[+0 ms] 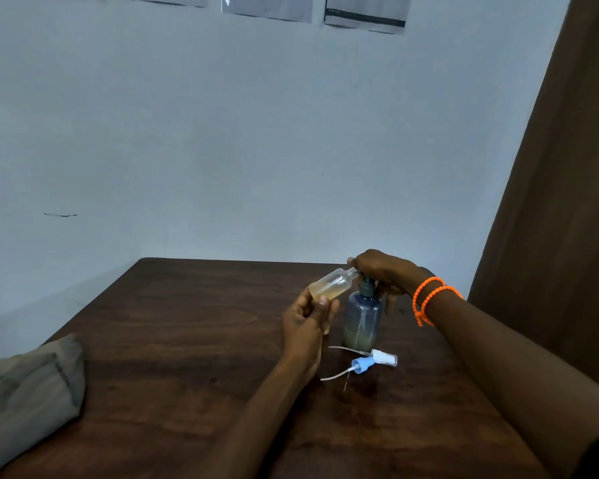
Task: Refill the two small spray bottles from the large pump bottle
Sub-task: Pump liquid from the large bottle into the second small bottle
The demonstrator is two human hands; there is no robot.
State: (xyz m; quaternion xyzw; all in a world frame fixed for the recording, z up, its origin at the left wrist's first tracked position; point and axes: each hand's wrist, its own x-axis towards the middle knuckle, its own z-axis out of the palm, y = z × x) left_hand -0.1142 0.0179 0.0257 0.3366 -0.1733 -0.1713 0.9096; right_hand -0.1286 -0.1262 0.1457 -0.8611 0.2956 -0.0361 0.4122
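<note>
My left hand [306, 323] grips a small clear spray bottle [332, 283] with no cap, tilted so its open neck points up and right at the pump nozzle. Yellowish liquid lies in its lower part. My right hand [382, 271] rests on the pump head of the large bluish pump bottle [363, 318], which stands upright on the table and holds a little liquid at the bottom. A white spray cap [384, 357] and a blue spray cap [360, 364], each with a dip tube, lie on the table in front of it. A second small bottle is mostly hidden behind my left hand.
The dark wooden table [187, 340] stands against a pale wall. A folded grey-green cloth [25, 388] lies at the table's left edge. A brown curtain [567, 202] hangs at the right. Orange bead bracelets [429, 295] circle my right wrist.
</note>
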